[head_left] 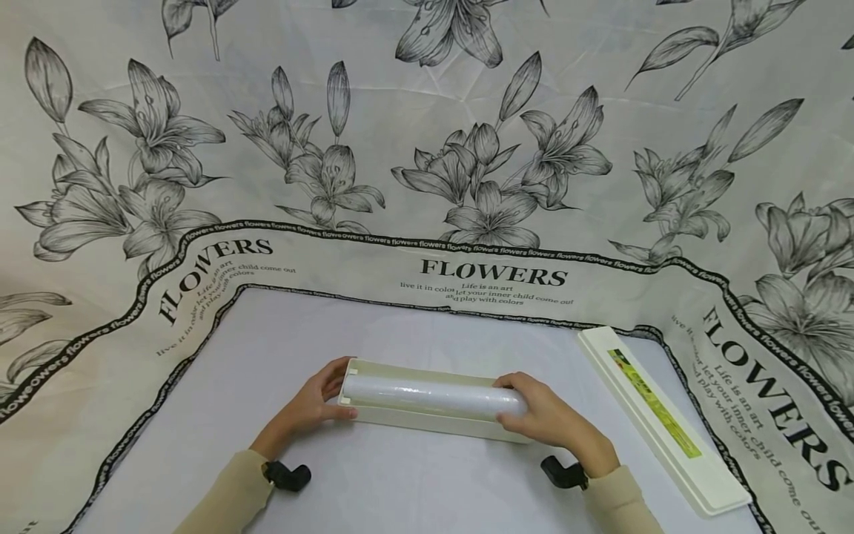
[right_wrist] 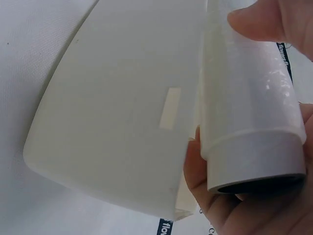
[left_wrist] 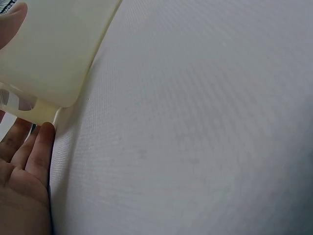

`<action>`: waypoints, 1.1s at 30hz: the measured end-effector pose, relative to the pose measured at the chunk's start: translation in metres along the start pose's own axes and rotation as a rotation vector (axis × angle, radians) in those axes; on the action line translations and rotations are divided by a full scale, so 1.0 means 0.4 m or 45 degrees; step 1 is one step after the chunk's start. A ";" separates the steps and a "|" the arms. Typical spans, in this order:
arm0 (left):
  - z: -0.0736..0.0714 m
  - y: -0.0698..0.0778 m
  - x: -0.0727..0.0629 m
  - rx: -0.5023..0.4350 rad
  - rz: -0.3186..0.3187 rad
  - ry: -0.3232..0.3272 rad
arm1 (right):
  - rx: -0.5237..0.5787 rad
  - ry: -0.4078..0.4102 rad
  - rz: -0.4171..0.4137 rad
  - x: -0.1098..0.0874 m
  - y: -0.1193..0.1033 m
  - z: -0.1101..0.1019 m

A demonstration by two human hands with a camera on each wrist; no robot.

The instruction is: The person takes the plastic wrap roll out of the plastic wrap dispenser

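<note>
A roll of cling film (head_left: 427, 394) lies along a long cream plastic dispenser box (head_left: 434, 420) with its top off. My left hand (head_left: 313, 397) holds the box's left end, thumb at the front and fingers round the far side. The left wrist view shows that thumb against the box wall (left_wrist: 54, 49). With my right hand (head_left: 550, 415) I grip the roll's right end, thumb on the near side and fingers beyond. In the right wrist view the hollow core end (right_wrist: 257, 166) sticks out beside the box's end wall (right_wrist: 112, 107). The palm partly hides in shadow.
The long cream lid (head_left: 657, 419) with a yellow-green label lies slanted at the right of the white tabletop (head_left: 400, 482). Flower-printed cloth (head_left: 467, 282) borders the table at the back and sides. A black wrist camera (head_left: 290, 476) sits on each wrist.
</note>
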State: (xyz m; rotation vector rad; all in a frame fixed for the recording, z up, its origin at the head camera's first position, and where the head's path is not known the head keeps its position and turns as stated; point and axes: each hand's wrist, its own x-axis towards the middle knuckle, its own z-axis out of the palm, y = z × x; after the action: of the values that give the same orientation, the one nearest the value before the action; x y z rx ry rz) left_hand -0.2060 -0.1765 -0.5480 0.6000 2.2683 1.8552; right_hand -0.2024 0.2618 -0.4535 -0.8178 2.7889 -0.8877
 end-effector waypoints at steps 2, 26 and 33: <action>0.000 0.000 0.001 0.002 0.002 -0.002 | 0.006 0.011 -0.003 0.000 0.000 -0.001; -0.002 -0.012 0.002 -0.008 0.007 0.003 | 0.014 0.090 0.003 -0.033 0.004 -0.017; 0.000 -0.012 0.002 -0.010 0.007 0.001 | 0.033 0.153 0.004 -0.048 0.003 -0.035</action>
State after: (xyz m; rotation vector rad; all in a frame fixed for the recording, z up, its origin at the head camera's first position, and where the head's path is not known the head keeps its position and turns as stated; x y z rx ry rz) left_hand -0.2079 -0.1769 -0.5527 0.6053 2.2606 1.8663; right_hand -0.1902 0.2799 -0.4438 -0.7816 2.8727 -1.0021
